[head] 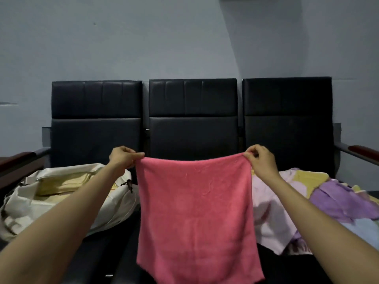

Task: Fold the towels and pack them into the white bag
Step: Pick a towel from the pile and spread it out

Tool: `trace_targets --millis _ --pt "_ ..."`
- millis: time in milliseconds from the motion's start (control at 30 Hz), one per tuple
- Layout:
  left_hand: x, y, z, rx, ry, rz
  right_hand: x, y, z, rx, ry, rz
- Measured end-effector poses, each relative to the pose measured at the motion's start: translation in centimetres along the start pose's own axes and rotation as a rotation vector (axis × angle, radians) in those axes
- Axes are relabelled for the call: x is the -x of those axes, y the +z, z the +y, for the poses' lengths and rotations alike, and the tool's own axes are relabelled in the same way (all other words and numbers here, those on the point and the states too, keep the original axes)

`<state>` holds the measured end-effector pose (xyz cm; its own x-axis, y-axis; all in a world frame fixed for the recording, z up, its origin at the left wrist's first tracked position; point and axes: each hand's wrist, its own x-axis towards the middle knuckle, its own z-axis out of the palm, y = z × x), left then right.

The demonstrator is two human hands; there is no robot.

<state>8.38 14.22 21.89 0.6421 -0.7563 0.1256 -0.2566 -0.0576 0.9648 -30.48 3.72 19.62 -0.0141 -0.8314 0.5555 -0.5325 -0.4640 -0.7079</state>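
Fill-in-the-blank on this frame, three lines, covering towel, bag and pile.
The towel that the left hand and the right hand hold up by its top corners is ____ in colour.
The white bag, with yellow towels inside, lies on the person's ____ side.
The loose towel pile lies on the bench to the ____ of the held towel.
Missing words: pink; left; right.

Left grip [123, 157], right grip [262, 160], 2 forearms [67, 212]: bare.

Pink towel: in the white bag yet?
No, the pink towel hangs between the left hand and right hand, each pinching a top corner, beside the white bag.
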Motion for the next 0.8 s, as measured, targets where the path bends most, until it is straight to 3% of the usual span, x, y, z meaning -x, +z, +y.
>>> trace_targets --millis 233,433,567,700,800 --pt "-5.0 6.9 -9.6 -0.022 -0.124 -0.015 0.9 7.7 7.6 -0.058 0.2 -0.116" --pt "-1.5 6.8 -12.6 0.05 -0.254 -0.114 4.4 7.9 10.4 -0.257 0.436 -0.295" --pt "2.3 5.1 -13.5 0.044 -0.354 -0.223 7.3 5.1 11.1 -0.176 0.352 -0.472" --pt "5.0 3.8 -15.6 -0.098 -0.436 -0.333 10.2 2.7 11.7 -0.051 0.266 -0.734" --pt "6.5 3.7 -16.7 -0.2 -0.439 -0.379 11.6 2.3 12.0 0.013 0.258 -0.837"
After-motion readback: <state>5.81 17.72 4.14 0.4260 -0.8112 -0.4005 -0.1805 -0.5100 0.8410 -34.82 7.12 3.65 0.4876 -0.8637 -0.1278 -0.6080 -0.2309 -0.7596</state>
